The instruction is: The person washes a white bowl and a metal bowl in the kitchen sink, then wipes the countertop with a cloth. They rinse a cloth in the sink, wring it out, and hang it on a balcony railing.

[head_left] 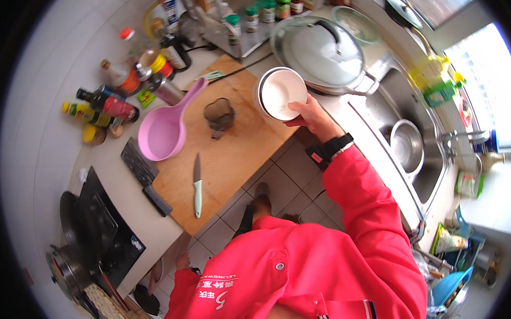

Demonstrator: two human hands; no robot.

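Since the right hand (314, 117) has its grip clamped on the bowls (282, 95), upper centre, I'd guess a carrying step, with level handling needed next, but can't tell the left hand (182, 261)'s grip, lower left.

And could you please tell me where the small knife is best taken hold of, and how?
Probably best by the pale green handle of the knife, coming from the person's side of the cutting board: it lies flat, handle toward the person and blade pointing away.
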